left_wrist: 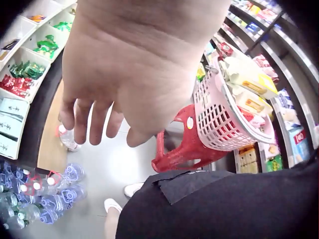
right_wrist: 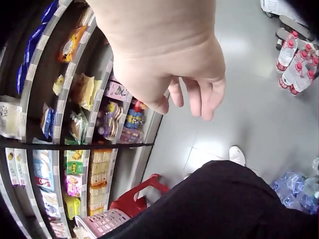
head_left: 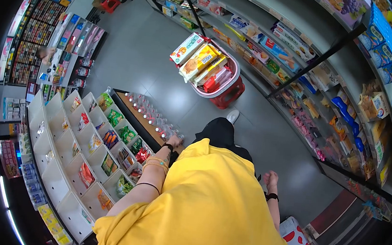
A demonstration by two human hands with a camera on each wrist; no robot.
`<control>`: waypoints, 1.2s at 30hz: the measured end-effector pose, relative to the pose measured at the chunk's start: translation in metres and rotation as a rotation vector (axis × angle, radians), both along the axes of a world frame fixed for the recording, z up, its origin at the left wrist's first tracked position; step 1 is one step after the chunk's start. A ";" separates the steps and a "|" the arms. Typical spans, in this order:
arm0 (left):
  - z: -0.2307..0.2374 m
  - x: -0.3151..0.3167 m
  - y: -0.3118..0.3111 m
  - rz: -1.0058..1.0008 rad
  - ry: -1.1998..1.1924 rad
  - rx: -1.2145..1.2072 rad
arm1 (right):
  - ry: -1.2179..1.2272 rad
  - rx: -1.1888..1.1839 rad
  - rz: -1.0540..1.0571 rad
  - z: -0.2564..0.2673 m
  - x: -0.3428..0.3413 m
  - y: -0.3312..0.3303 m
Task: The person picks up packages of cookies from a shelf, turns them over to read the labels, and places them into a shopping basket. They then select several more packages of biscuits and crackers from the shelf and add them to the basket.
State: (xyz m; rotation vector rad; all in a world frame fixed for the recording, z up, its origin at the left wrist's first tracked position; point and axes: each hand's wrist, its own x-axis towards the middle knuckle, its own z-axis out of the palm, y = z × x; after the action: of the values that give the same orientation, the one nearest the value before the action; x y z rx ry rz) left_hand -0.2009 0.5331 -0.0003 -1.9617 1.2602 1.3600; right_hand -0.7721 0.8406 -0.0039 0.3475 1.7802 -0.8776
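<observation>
My left hand (head_left: 175,141) hangs beside my body near the low candy bins and bottles. In the left wrist view its fingers (left_wrist: 98,122) hang loosely, holding nothing. My right hand (head_left: 271,179) hangs at my other side. Its fingers (right_wrist: 193,97) are relaxed over the floor in the right wrist view, with nothing in them. Ahead, apart from both hands, a pink shopping basket (left_wrist: 214,112) sits on a red stool (left_wrist: 187,144). Packaged foods fill it, including a yellow packet (head_left: 201,61) and a white box (head_left: 187,48).
On the left stand white bins (head_left: 68,150) of wrapped snacks, with bottles (head_left: 151,117) on the floor beside them. Snack shelves (head_left: 263,58) line the right. Grey floor (head_left: 135,46) runs between. At lower right is a white box with red dots (head_left: 294,238).
</observation>
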 end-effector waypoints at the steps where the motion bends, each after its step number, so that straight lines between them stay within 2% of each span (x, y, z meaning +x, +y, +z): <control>1: -0.013 0.017 0.012 0.047 0.085 0.068 | 0.003 0.000 0.025 0.003 0.003 -0.006; 4: -0.035 0.036 0.024 0.273 0.173 0.050 | -0.015 -0.018 0.048 0.008 0.016 -0.021; 5: -0.009 0.024 0.014 0.286 0.158 0.031 | -0.022 -0.026 0.044 0.008 0.020 -0.024; 9: -0.014 0.017 -0.046 0.244 0.150 -0.181 | -0.050 -0.009 0.087 -0.002 0.039 -0.032; 11: -0.028 0.015 -0.078 0.231 0.177 -0.458 | -0.095 -0.038 0.117 -0.012 0.048 -0.031; 14: 0.009 0.001 -0.131 0.170 0.214 -0.567 | -0.023 0.032 0.109 -0.004 0.065 -0.050; 17: 0.015 0.017 -0.177 0.093 0.267 -0.529 | 0.019 0.114 0.109 0.012 0.080 -0.081; 20: -0.010 0.056 -0.224 -0.039 0.263 -0.419 | 0.071 0.096 0.062 0.019 0.115 -0.119; 24: -0.042 0.108 -0.288 -0.044 0.288 -0.305 | 0.096 0.049 0.050 0.056 0.176 -0.196; 27: -0.063 0.140 -0.342 0.016 0.305 -0.252 | 0.074 -0.022 0.198 0.070 0.213 -0.244; 30: -0.037 0.127 -0.409 0.082 0.342 -0.365 | 0.115 -0.086 0.246 0.088 0.242 -0.276; 33: 0.049 0.080 -0.469 0.099 0.485 -0.503 | 0.139 -0.085 0.206 0.098 0.260 -0.287; 36: 0.065 0.035 -0.519 0.073 0.612 -0.576 | 0.139 -0.054 0.183 0.092 0.274 -0.280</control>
State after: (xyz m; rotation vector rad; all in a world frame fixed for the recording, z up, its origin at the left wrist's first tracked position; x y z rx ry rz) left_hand -0.1656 0.0137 0.0650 -2.0147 2.0671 1.8795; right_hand -0.4978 0.5604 0.0880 0.0881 1.8788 -0.8343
